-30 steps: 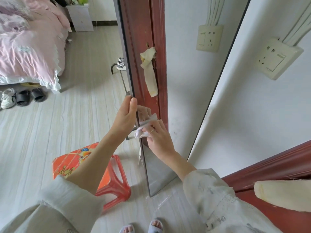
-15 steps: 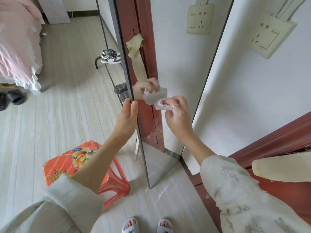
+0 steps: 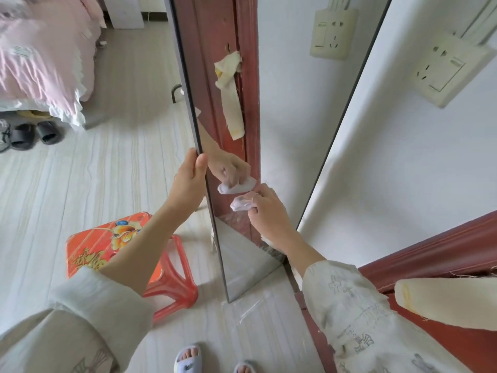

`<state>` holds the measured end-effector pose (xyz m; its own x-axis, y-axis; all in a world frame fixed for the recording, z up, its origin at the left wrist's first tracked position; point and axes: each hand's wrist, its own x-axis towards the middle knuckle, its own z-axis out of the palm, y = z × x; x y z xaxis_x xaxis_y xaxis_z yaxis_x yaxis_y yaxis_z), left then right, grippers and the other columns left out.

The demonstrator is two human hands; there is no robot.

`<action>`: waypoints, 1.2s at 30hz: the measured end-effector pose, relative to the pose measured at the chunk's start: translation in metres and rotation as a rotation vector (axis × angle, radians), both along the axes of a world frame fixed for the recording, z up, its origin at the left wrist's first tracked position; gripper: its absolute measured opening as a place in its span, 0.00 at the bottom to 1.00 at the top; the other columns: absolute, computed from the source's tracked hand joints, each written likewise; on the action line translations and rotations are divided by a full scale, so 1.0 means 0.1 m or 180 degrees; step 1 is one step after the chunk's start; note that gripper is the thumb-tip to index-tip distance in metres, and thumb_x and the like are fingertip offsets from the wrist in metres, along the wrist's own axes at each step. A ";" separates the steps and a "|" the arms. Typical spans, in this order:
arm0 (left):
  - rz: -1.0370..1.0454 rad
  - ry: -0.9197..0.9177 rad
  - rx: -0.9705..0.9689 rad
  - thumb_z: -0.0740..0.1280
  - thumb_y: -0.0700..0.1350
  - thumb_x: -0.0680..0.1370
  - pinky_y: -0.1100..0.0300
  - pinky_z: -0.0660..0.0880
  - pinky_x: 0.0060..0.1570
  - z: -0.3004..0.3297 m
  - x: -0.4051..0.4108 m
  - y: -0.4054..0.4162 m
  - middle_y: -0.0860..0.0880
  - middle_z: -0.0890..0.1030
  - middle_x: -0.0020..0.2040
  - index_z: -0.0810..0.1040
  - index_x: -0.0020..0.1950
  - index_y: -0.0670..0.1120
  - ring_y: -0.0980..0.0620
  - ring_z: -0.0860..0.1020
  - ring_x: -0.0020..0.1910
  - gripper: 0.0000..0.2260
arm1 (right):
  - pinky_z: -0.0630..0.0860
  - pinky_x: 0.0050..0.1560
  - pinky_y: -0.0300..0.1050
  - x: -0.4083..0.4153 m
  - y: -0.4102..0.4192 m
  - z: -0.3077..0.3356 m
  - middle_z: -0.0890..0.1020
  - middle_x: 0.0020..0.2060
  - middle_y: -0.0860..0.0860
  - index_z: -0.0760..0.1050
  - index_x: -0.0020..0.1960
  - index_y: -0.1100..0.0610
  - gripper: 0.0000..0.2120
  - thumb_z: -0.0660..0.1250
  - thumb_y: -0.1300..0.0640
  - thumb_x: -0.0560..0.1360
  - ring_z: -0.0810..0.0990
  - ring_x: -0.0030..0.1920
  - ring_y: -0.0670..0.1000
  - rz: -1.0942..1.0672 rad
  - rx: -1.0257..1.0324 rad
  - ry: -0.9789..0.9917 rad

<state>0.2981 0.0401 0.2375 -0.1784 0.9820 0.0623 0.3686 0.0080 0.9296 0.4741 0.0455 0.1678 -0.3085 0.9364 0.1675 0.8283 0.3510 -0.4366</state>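
The right hand [image 3: 266, 210], clutching the cloth [image 3: 240, 205], had slid back down the mirror [image 3: 290, 130]; the left hand [image 3: 189, 181] still gripped its left edge, wiping unfinished.

mirror [image 3: 242, 265] top cut off, bed [image 3: 40, 63] — blurred

Open floor [image 3: 113, 184] left of mirror [image 3: 269, 103], red stool [image 3: 129, 243] below, wall [image 3: 390, 170] close right.

txt: none legible | stool [image 3: 88, 246] print: gold chars, too blurry
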 end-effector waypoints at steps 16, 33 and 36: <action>0.0005 -0.0388 -0.0401 0.52 0.53 0.79 0.39 0.71 0.55 0.09 0.03 -0.06 0.49 0.61 0.38 0.61 0.40 0.45 0.50 0.63 0.40 0.13 | 0.73 0.46 0.42 -0.38 0.40 1.52 0.74 0.48 0.57 0.77 0.55 0.60 0.17 0.59 0.67 0.69 0.77 0.47 0.56 -0.0393 0.1444 0.1696; -0.0196 -0.0607 -0.0382 0.52 0.49 0.81 0.51 0.67 0.47 0.07 0.01 -0.05 0.46 0.64 0.40 0.63 0.40 0.44 0.50 0.65 0.42 0.13 | 0.70 0.39 0.41 0.09 0.18 0.45 0.74 0.44 0.56 0.80 0.50 0.63 0.11 0.64 0.68 0.70 0.75 0.44 0.56 -0.0130 0.0442 0.0610; -0.0154 -0.0477 -0.0362 0.51 0.50 0.82 0.53 0.67 0.47 0.02 0.03 -0.06 0.47 0.61 0.38 0.61 0.40 0.46 0.50 0.63 0.40 0.13 | 0.68 0.42 0.38 0.16 0.30 0.62 0.74 0.45 0.59 0.79 0.49 0.64 0.14 0.62 0.73 0.68 0.75 0.47 0.59 -0.0604 0.0942 0.0846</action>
